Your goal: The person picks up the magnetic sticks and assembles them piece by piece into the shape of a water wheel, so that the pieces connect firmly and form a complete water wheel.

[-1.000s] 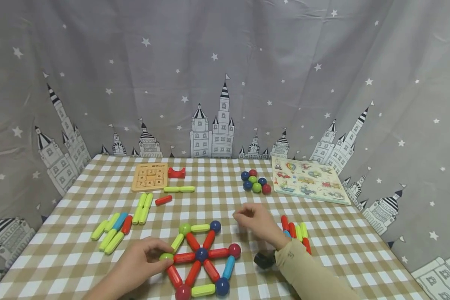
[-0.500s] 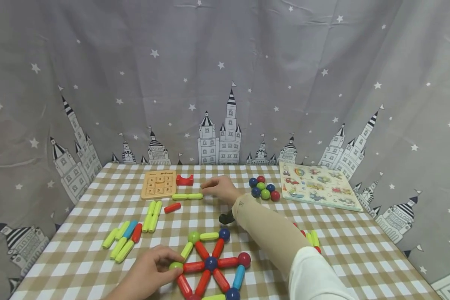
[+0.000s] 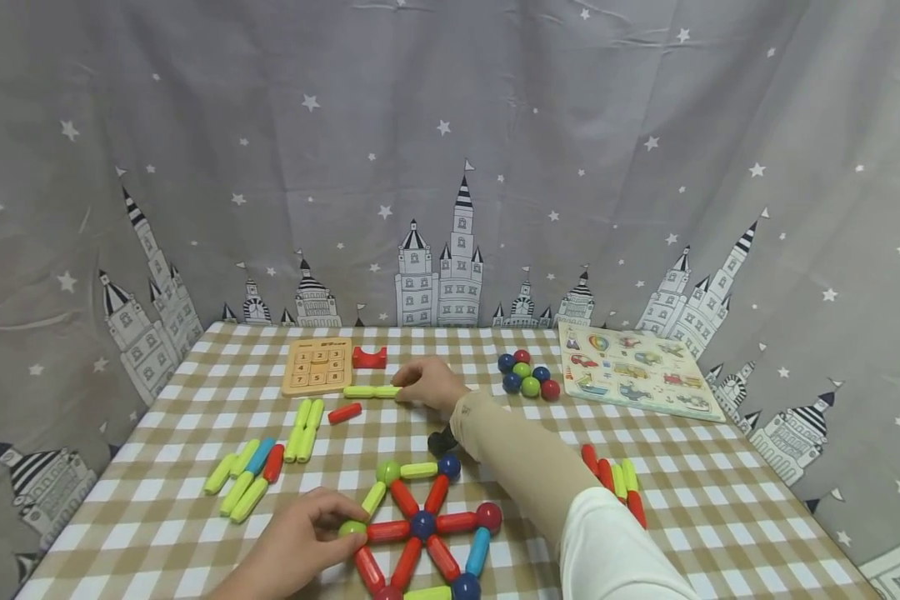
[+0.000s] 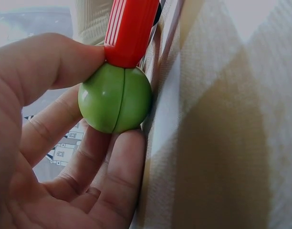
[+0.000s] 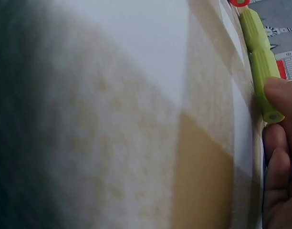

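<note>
Near the front lies a flat six-sided wheel of magnetic rods and balls, with red spokes meeting at a blue centre ball (image 3: 423, 525). At its left corner my left hand (image 3: 303, 537) holds a green ball (image 4: 115, 98) between thumb and fingers; a red rod (image 4: 129, 33) joins that ball. Farther back, two yellow-green rods (image 3: 360, 392) lie end to end. My right hand (image 3: 431, 385) pinches the right-hand rod (image 5: 266, 71) at its near end, thumb on top, in the right wrist view.
Loose rods (image 3: 249, 479) lie at the left, with a red rod (image 3: 345, 413) nearer the middle. More rods (image 3: 618, 482) are at the right, partly behind the sleeve. Balls (image 3: 525, 377), a number puzzle (image 3: 317, 367), a red block (image 3: 369, 358) and a picture board (image 3: 637, 371) stand farther back.
My right hand has swung from the right of the wheel back and left to the yellow-green rods, and now pinches one. My left hand stays on the green ball.
</note>
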The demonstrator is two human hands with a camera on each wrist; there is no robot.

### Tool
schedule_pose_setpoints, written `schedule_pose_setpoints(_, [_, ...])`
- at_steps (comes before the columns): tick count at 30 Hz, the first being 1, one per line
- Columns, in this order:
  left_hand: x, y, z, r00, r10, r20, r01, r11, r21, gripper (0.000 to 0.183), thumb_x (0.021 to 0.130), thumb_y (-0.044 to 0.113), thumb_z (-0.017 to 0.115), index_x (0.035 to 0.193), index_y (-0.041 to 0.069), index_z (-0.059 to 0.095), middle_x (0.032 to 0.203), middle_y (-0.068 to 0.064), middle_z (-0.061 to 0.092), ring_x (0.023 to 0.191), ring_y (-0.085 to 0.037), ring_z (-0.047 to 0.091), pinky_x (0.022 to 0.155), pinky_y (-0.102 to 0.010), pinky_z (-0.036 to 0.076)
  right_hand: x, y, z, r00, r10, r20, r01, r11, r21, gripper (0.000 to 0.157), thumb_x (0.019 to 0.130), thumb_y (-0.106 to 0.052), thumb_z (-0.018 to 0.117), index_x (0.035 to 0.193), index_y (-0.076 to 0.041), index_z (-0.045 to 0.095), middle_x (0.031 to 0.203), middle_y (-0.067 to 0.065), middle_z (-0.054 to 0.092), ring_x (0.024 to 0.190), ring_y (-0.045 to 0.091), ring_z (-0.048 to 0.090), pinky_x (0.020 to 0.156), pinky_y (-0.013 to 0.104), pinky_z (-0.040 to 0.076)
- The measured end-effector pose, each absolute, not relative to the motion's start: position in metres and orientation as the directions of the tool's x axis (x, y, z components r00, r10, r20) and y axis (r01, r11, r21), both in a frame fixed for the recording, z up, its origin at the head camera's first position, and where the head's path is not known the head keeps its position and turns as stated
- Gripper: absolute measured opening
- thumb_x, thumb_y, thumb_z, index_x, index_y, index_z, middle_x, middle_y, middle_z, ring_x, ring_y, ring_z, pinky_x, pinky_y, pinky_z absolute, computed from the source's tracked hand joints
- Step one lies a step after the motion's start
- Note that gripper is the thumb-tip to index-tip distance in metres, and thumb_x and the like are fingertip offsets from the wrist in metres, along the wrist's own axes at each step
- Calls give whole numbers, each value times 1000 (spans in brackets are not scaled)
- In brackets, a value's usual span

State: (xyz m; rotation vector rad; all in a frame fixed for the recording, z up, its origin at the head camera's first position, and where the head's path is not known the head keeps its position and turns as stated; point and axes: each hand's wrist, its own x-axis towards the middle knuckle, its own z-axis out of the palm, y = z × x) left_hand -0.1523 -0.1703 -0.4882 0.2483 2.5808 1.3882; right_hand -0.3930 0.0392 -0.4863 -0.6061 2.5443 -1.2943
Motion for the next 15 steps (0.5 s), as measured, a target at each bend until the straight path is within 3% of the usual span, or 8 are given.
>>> schedule_pose_setpoints(6, [-156,-173,-491,-950,285,-129,38,513,857,24,86,29,84,105,18,76,111,-2,70,97,-17,65,76,-27,56,-389,43,-481,-877,-480,-15,-284,544,-790,17,87,-12,82,103,-16,80,98,-5,75,84,10,66,75,26,55])
schedule_pose_setpoints(9, [-156,-175,-493,-945,297,-136,37,512,858,25,85,30,84,106,19,75,114,-3,70,98,-17,66,76,-27,56,-390,47,-475,-841,-541,10,-380,579,-721,17,90,-9,78,106,-13,80,104,-2,76,85,10,66,73,25,56])
schedule_pose_setpoints(15, [-157,-176,-492,-945,299,-129,44,509,860,28,85,33,84,108,19,75,115,-3,70,99,-17,66,76,-27,57,-385,49,-454,-632,-773,59,-753,594,-282,18,90,-8,74,106,-13,80,102,-1,73,92,9,63,82,19,50])
